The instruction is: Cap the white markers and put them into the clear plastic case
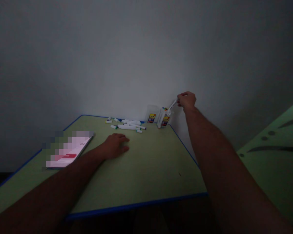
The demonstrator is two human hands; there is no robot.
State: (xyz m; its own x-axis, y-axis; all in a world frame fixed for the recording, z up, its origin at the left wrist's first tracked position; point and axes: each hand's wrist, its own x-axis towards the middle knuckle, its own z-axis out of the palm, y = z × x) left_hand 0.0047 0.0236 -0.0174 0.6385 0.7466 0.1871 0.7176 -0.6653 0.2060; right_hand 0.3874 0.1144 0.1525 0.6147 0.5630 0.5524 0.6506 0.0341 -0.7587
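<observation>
At the table's far right corner, my right hand (187,99) pinches the upper end of a white marker (172,105). The marker slants down to the mouth of a clear plastic case (159,121) with a colourful label; whether its lower tip is inside I cannot tell. Coloured ends of other markers show at the top of that case. My left hand (114,146) lies on the table with its fingers stretched out and thumb apart, holding nothing. Beyond it lie several loose white markers (130,126) in a loose pile, with caps (114,127) scattered around them.
A second clear case (151,112) stands beside the first, against the grey wall (136,58). A flat device with a lit, partly blurred screen (75,152) lies left of my left forearm. The pale green table (146,172) has a blue edge. A green panel (278,172) with dark markings stands at right.
</observation>
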